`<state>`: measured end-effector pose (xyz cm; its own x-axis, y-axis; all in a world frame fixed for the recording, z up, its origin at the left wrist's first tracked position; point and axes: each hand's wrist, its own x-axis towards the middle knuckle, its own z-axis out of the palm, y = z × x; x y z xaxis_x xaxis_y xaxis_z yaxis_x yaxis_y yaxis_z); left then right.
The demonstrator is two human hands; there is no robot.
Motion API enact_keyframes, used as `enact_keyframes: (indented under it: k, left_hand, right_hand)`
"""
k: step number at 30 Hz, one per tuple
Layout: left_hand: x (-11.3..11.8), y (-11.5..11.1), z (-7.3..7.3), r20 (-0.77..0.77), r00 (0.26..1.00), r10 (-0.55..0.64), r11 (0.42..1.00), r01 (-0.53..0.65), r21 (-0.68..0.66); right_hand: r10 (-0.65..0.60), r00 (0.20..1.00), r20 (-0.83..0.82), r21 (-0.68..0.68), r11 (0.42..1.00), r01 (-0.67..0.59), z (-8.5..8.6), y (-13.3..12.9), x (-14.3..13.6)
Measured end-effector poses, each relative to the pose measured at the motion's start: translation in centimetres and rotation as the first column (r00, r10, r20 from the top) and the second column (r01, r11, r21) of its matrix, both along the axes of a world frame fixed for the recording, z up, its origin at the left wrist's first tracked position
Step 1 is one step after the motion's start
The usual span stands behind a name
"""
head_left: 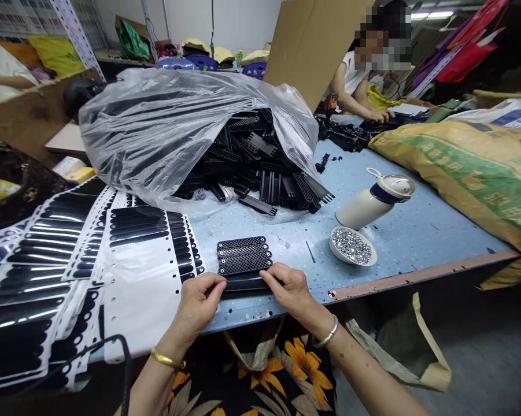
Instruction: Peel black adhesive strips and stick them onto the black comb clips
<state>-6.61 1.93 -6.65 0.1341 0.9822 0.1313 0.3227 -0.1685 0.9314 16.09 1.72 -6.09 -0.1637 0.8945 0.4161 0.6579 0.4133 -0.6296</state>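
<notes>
My left hand [202, 300] and my right hand [292, 289] pinch the two ends of a smooth black strip [247, 287], stretched level between them near the table's front edge. Whether it is a sticker alone or lies on a plastic piece beneath, I cannot tell. Just behind it, several black plastic pieces with a diamond-mesh face [244, 254] lie side by side in a stack. Left of my hands, a white backing sheet [141, 289] carries rows of black stickers [139, 224].
A clear plastic bag [156, 133] spills black plastic pieces [243, 162] behind. To the right are a bowl of small metal parts [353, 247], a tilted white bottle [366, 203], a thin dark stick [310, 252] and a yellow sack [464, 173]. Another person [359, 86] works beyond.
</notes>
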Motion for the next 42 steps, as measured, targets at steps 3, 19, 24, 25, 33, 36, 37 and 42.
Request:
enact_keyframes:
  k: [3,19,24,25,33,36,37,42]
  left_hand:
    - [0.0,0.0,0.1,-0.001,1.0,-0.009,1.0,0.009,-0.004]
    - [0.0,-0.1,0.8,-0.029,0.999,-0.015,1.0,0.016,0.014]
    - [0.1,0.0,1.0,-0.041,0.999,-0.017,1.0,0.018,0.024]
    - [0.1,0.0,1.0,-0.039,0.999,-0.009,1.0,0.01,0.018]
    - [0.3,0.1,0.6,0.02,0.999,0.03,0.999,-0.029,-0.019]
    - [0.3,-0.3,0.9,0.1,0.993,0.062,0.995,-0.055,-0.077]
    - [0.0,-0.6,1.2,0.122,0.989,0.08,0.994,-0.07,-0.08]
    - [-5.7,-3.0,3.4,0.003,0.956,0.293,0.946,-0.291,0.144]
  right_hand:
    - [0.002,1.0,0.031,0.025,1.0,-0.003,0.1,-0.2,-0.7]
    - [-0.055,0.966,0.254,0.046,0.998,0.044,0.4,0.3,-2.7]
    - [-0.042,0.916,0.399,0.035,0.999,0.031,0.8,0.2,-3.7]
    - [-0.035,0.927,0.374,0.023,0.999,0.028,0.7,0.2,-3.4]
    - [-0.297,0.94,0.168,0.141,0.951,0.275,0.3,-0.9,4.1]
    - [-0.387,0.915,0.114,0.172,0.915,0.366,1.9,-2.0,6.5]
    - [-0.403,0.91,0.1,0.176,0.907,0.383,2.6,-2.3,6.7]
    - [-0.324,0.944,0.067,0.224,0.927,0.302,5.9,-3.9,3.8]
